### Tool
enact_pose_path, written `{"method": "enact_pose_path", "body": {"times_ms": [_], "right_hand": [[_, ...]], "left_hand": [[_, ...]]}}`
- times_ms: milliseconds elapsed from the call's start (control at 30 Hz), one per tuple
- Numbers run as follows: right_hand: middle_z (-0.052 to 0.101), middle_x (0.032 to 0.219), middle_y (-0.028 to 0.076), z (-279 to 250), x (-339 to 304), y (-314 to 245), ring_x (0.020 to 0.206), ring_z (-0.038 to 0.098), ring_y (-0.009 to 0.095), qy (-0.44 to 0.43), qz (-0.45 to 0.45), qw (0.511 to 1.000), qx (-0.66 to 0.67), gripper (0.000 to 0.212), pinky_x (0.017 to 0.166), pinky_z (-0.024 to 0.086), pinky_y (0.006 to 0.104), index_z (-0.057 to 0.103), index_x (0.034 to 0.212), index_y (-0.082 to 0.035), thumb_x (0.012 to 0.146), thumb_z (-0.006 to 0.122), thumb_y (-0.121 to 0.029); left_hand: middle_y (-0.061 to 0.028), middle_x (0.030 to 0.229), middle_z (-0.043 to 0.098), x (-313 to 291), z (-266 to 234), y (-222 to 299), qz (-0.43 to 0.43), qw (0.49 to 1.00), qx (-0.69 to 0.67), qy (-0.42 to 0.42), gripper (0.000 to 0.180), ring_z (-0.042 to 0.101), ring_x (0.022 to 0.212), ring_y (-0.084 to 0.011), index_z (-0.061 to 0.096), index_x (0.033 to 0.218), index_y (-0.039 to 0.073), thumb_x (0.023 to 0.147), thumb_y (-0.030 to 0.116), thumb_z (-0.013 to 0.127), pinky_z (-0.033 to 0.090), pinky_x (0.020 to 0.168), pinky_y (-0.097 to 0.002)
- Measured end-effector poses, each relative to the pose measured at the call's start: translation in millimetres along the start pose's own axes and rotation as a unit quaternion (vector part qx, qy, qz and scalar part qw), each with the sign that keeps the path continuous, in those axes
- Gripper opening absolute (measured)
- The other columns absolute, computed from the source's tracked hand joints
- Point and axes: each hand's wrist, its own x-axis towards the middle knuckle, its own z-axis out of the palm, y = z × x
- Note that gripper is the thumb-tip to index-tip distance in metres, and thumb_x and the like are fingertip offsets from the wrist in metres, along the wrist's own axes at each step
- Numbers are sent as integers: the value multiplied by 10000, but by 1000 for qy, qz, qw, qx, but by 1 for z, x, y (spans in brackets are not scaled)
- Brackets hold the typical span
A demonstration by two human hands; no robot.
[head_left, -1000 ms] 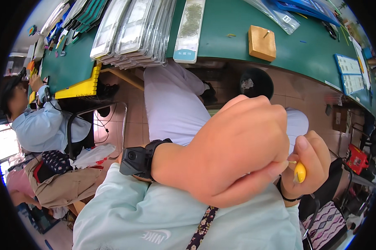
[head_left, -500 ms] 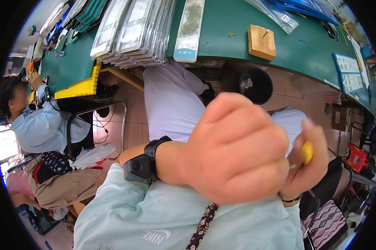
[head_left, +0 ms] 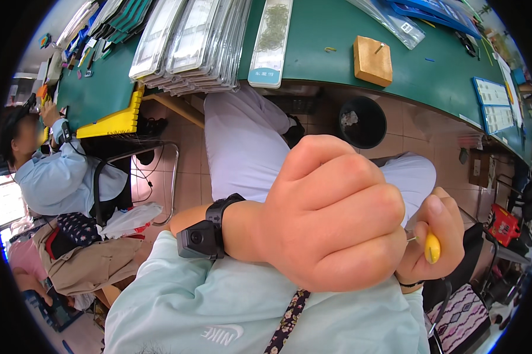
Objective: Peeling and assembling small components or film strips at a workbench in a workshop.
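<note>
left hand (head_left: 330,218) clenched in a fist close to the camera, what it holds hidden | right hand (head_left: 434,242) pinching a yellow-handled tool (head_left: 432,248), metal tip toward the fist | both above lap, green workbench (head_left: 313,35) beyond

left hand (head_left: 330,218) fisted, right hand (head_left: 434,245) pinching

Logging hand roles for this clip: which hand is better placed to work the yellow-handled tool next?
Right, probably. The right hand already grips the yellow-handled tool, its thin metal tip pointing toward the left hand. The left hand is closed into a fist; whether it holds anything is hidden.
</note>
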Motion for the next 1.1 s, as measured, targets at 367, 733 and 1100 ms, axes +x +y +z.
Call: {"method": "enact_pose_path", "body": {"times_ms": [367, 733, 1100], "right_hand": [[428, 563, 37, 12, 2, 1, 415, 342, 148, 13, -14, 998, -53, 455, 351, 231, 252, 531, 1078, 12, 651, 677, -45], [450, 568, 42, 8, 0, -1, 411, 354, 148, 18, 5, 1000, -9, 447, 356, 241, 259, 542, 1064, 21, 644, 677, -49], [446, 561, 42, 13, 1, 1, 405, 359, 135, 46, -35, 998, -21, 432, 348, 233, 238, 535, 1062, 32, 660, 672, -45]], "left_hand": [[15, 605, 427, -2, -3, -2, 11, 1000, -4, 2, 213, 480, 543, -142, 507, 728, 110, 557, 134, 633, 395, 540, -336], [12, 598, 419, -1, -3, 0, 29, 999, -8, 12, 179, 487, 547, -145, 489, 706, 112, 583, 129, 619, 396, 527, -331], [16, 597, 412, -1, -4, -1, 32, 999, -18, 3, 172, 486, 554, -142, 491, 713, 114, 607, 137, 624, 397, 531, -332]]}}
